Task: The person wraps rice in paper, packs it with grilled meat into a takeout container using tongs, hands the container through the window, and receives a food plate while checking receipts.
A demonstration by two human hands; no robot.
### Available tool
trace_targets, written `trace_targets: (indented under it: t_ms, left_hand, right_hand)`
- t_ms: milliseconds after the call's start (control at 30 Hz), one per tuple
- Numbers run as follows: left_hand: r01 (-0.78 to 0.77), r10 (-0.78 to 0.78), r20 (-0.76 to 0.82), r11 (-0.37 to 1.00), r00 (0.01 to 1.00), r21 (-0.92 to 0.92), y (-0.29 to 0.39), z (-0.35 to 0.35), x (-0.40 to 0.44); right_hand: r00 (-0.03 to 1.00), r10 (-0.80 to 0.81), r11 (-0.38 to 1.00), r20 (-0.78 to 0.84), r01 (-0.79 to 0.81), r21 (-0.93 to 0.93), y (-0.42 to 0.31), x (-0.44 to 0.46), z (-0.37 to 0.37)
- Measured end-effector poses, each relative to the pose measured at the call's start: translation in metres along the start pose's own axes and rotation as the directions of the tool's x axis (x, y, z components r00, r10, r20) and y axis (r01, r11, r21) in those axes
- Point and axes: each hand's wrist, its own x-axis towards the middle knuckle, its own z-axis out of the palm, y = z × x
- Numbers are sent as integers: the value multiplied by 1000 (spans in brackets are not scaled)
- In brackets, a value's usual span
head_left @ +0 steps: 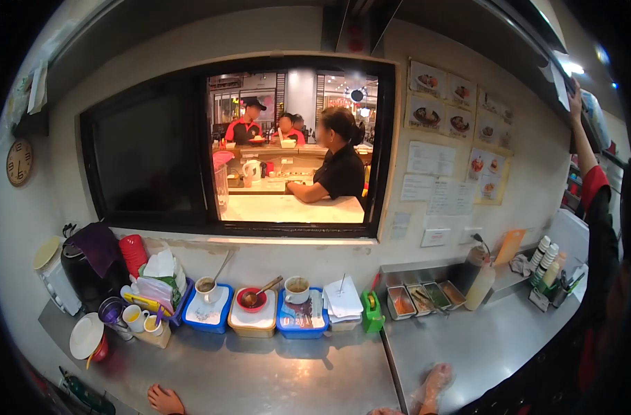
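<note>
My left hand [165,400] rests at the front of the steel counter [260,373], fingers spread, holding nothing. On the counter further right lies my right hand [436,380], in what looks like a clear plastic glove. Its fingers seem loosely laid out, with nothing visible in them. A patch of skin shows at the bottom edge between the hands; whose it is I cannot tell. Behind my hands stand lidded tubs, a white mug [207,290], a red bowl [252,299] with a ladle [268,285] and a green tape dispenser [372,312].
Steel trays of toppings [426,300] and squeeze bottles [480,287] line the wall. A white plate [87,337] sits at the left. Through the hatch, a person in black [340,169] leans on a ledge; others stand beyond. A co-worker's red-sleeved arm [586,149] reaches up at right.
</note>
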Motion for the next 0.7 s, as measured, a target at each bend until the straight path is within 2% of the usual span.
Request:
trace_targets:
  t_ms: [33, 100, 267, 367, 433, 567, 700]
  left_hand:
    - [-2, 2, 1, 1000, 1000, 13, -5, 4, -1]
    - [102, -83, 153, 987, 985, -122, -3, 15, 3]
    - [55, -29, 136, 979, 990, -197, -9, 11, 2]
    - [56, -22, 198, 985, 980, -166, -6, 10, 2]
    - [-3, 1, 20, 998, 1000, 70, -8, 18, 1]
    - [-58, 59, -2, 995, 998, 78, -10, 22, 1]
    - [-32, 39, -85, 996, 996, 79, -9, 24, 1]
  right_hand:
    - [1000, -3, 1000, 4, 3, -7, -3, 0, -4]
    - [1000, -1, 1000, 3, 1, -16, -9, 3, -7]
    - [1000, 7, 1000, 22, -7, -18, -14, 7, -15]
    - [999, 25, 1000, 44, -25, 11, -12, 4, -15]
    - [998, 34, 999, 54, -36, 37, -15, 0, -18]
    - [996, 41, 996, 78, -47, 81, -25, 1, -21]
    - [986, 96, 987, 138, -111, 112, -48, -1, -34]
